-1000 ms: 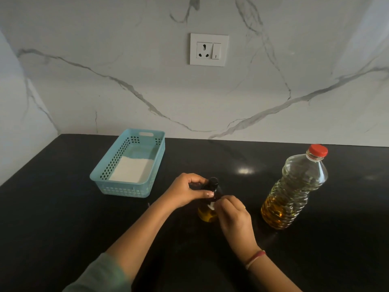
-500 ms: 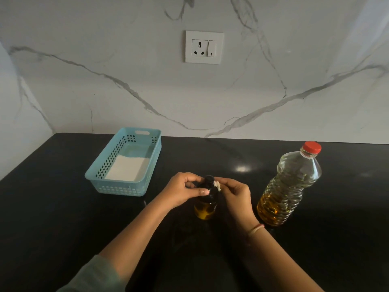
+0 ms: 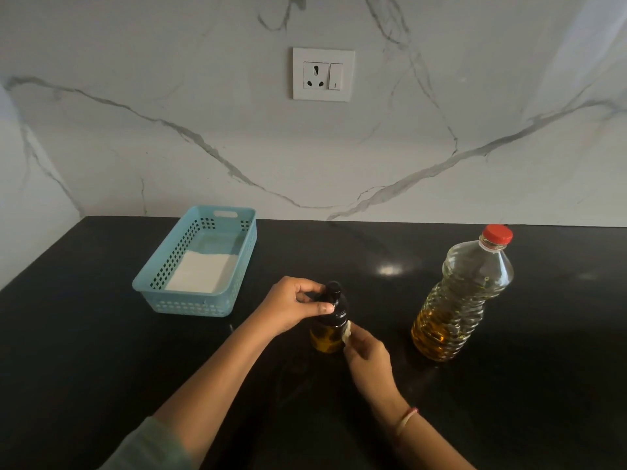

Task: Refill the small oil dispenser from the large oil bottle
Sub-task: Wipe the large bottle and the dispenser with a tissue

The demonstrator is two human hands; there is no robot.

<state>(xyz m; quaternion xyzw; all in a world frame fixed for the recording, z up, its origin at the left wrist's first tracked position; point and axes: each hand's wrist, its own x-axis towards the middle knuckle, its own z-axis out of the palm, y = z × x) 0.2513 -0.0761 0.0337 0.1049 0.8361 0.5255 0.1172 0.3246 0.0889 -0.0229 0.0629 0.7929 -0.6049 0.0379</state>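
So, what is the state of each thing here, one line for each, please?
small oil dispenser: upright, black cap on, little oil at bottom.
large oil bottle: upright, red cap on, under half full.
left hand: grips the dispenser's neck.
right hand: pinches a small white piece beside the dispenser.
blue basket: upright, something flat and white inside.

Gripped the small dark glass oil dispenser [image 3: 328, 322] by its neck with the left hand [image 3: 290, 305]; pinched a small whitish piece [image 3: 346, 331] against its side with the right hand [image 3: 368, 359]. Noted the large clear plastic oil bottle [image 3: 461, 300] upright nearer the black worktop's [image 3: 101, 351] right edge.
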